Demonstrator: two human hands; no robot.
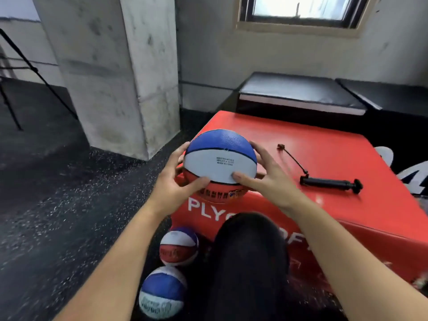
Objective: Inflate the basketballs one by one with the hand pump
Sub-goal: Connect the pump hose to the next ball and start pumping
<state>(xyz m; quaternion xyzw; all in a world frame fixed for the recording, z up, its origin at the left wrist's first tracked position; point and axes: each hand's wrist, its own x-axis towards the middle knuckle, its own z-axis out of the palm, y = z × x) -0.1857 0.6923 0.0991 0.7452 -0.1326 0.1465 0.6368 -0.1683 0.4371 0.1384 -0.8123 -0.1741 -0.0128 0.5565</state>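
red box [335,156]: padded, glossy top, white lettering on its near side
on the box: black hand pump [330,183] lying flat toward the right, its thin black hose [293,158] trailing back and left across the top
floor [58,205]: dark speckled rubber
on the floor: two red, white and blue basketballs, one [178,247] against the box's near side, the other [162,293] just in front of it

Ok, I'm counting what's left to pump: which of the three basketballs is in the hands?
The basketball up at the red box edge, gripped by both hands; the other two lie on the floor.
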